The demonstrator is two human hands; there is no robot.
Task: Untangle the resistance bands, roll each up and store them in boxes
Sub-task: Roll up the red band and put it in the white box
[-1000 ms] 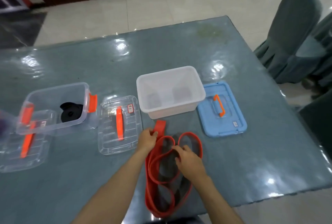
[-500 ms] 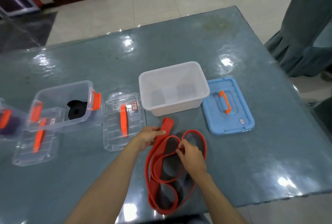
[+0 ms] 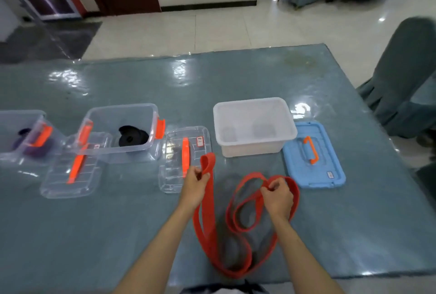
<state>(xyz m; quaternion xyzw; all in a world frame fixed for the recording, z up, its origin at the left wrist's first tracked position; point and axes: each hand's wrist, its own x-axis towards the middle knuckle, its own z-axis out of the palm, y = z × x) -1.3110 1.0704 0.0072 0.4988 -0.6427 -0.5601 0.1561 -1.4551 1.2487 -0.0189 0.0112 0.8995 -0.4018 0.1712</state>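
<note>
A flat, rubbery red resistance band (image 3: 207, 227) is spread in limp loops across the glossy blue-grey tabletop (image 3: 259, 76). One folded end is gripped by the left hand (image 3: 194, 186), fingers curled round it, so that a small rounded loop stands up above the fist. A second bend is pinched by the right hand (image 3: 278, 196) with curled fingers. At twelve o'clock from the right hand a milky white rectangular box (image 3: 254, 126) is set, with a ridged blue lid (image 3: 313, 155) at its three o'clock. At the white box's nine o'clock a clear lid (image 3: 184, 159) is laid flat, then a clear box (image 3: 122, 128) in which a rolled black band (image 3: 132, 137) is held.
</note>
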